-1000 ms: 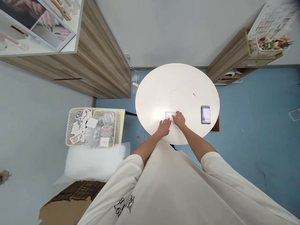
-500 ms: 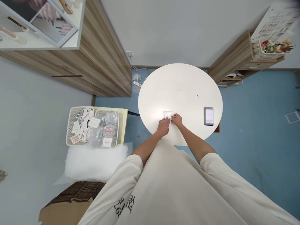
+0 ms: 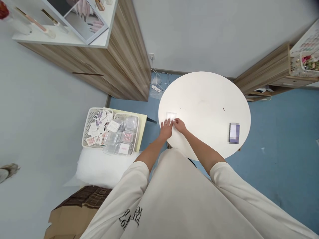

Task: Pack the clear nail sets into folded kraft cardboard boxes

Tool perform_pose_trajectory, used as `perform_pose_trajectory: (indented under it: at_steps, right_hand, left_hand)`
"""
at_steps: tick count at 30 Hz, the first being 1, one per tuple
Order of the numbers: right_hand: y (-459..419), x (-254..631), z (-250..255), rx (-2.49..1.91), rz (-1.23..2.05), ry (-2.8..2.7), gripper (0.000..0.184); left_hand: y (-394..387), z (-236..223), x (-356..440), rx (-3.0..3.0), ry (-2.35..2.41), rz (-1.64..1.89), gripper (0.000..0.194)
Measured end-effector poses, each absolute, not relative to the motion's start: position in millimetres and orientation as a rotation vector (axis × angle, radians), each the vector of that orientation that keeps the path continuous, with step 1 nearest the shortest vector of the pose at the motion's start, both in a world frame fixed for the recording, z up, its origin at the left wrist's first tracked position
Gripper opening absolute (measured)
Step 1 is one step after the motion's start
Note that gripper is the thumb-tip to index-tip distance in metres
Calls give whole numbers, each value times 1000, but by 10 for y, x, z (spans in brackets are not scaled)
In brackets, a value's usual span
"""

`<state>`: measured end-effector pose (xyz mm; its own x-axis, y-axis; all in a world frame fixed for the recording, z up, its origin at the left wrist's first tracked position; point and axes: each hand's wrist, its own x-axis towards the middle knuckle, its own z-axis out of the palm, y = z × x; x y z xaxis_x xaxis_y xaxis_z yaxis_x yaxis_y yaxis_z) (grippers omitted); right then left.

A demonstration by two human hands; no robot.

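Observation:
A small, flat, whitish packet lies near the left edge of the white round table. It looks like clear or white wrapping; its contents cannot be made out. My left hand rests with fingers apart on the packet's near edge, a ring on one finger. To its right, my right hand has thumb and fingertips pinched together at the packet's near right corner. The two hands almost touch. The packet's near edge is partly hidden beneath the fingers.
A phone-like blurred item lies at the table's right. Left of the table, a low stand bears white baskets with cards and clear boxes. White wrapping sheets and a cardboard box are nearer me. A wooden cabinet stands behind.
The packet and both hands have shifted left across the table, towards its left edge. My view has swung left. My right fingers have drawn in at the packet's corner.

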<state>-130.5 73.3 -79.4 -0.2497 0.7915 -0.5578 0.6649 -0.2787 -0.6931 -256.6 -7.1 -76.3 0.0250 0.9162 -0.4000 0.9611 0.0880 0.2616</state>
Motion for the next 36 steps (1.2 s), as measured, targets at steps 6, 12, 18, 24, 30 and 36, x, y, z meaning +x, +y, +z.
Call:
perform_pose_trajectory:
  at_steps: [6, 12, 18, 24, 30, 36]
  right_hand:
    - [704, -1218, -805, -1765, 1550, -1885, 49]
    - [587, -838, -581, -1886, 1485, -1839, 46]
    - [417, -280, -356, -1920, 1416, -1857, 44]
    - [107, 348, -240, -1894, 1367, -1891, 43]
    - [-392, 1031, -192, -1861, 1323, -1918, 42]
    - [-868, 1422, -209, -1772, 1342, -1919, 41]
  left_hand:
    - [-37, -766, -2566, 1813, 1903, -148, 84]
    - [-61, -693, -2524, 1866, 1925, -109, 79]
    - [-202, -491, -2232, 1888, 1966, 16, 73]
    - [-556, -248, -1617, 1906, 1966, 70, 72]
    - [-1052, -60, -880, 1926, 1937, 85, 70]
    - [-1712, 7, -429, 1949, 1929, 79, 66]
